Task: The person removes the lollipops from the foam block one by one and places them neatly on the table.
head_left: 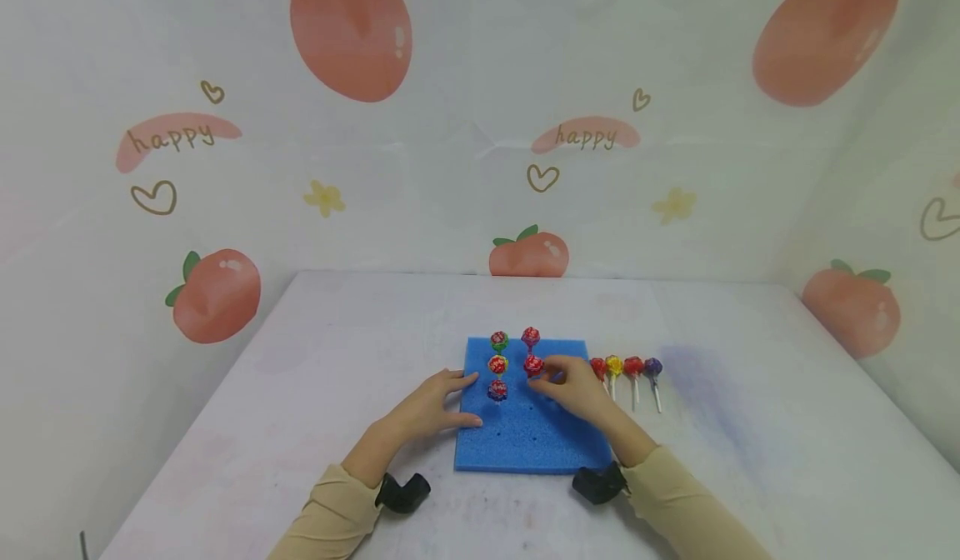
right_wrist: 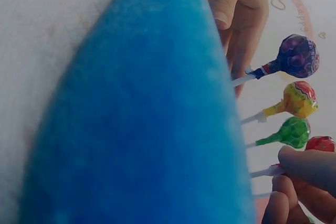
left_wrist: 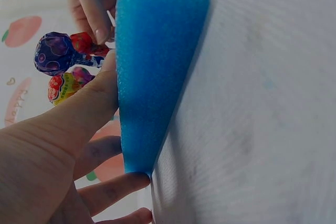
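A blue foam board (head_left: 517, 452) lies on the table, with several wrapped lollipops standing in it. Three stand in its left column: a green one (head_left: 498, 341), a yellow-and-red one (head_left: 498, 365) and a purple one (head_left: 497, 390). My right hand (head_left: 573, 385) pinches a red lollipop (head_left: 533, 366) just below its head, its white stick pointing down to the foam in the right wrist view. Behind it stands a pinkish-red lollipop (head_left: 531, 337). My left hand (left_wrist: 58, 135) rests against the board's left edge, thumb and fingers extended.
To the right of the board lies a row of lollipops: a red one (head_left: 597, 367), a yellow one (head_left: 614, 367), another red one (head_left: 633, 367) and a purple one (head_left: 654, 368). Small holes (head_left: 534, 439) dot the near part of the foam. A printed curtain (head_left: 450, 168) hangs behind the table.
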The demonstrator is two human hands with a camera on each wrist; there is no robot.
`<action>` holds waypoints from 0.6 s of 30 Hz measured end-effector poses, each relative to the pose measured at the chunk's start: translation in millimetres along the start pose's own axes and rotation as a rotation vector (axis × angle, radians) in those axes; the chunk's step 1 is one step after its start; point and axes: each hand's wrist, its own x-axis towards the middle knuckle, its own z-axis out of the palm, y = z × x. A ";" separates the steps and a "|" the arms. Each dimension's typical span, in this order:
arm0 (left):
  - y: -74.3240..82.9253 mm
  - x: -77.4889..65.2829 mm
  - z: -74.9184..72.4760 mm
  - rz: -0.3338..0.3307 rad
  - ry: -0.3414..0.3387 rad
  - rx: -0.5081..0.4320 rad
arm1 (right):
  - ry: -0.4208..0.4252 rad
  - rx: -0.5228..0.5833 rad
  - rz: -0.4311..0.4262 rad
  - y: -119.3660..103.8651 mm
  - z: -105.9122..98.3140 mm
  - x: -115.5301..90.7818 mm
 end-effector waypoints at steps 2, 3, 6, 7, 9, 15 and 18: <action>-0.4 0.2 0.2 0.001 0.001 0.001 | 0.004 0.009 0.009 -0.6 1.3 0.5; -0.4 0.3 0.2 0.004 0.001 0.001 | 0.008 0.011 0.012 -0.8 1.8 0.9; -0.4 0.4 0.3 0.009 0.004 0.002 | 0.020 0.021 0.018 -1.3 2.9 1.6; -0.3 0.4 0.3 0.010 0.005 0.004 | 0.024 0.025 0.018 -1.4 3.3 1.6; 0.0 0.3 0.2 0.011 0.005 0.008 | 0.030 0.030 0.015 -1.9 3.5 1.6; -0.1 0.0 0.1 0.016 0.006 0.007 | 0.042 0.050 0.008 -3.1 1.2 1.0; -0.2 0.1 0.1 0.015 0.008 0.007 | 0.041 0.079 0.016 -6.0 -2.0 0.3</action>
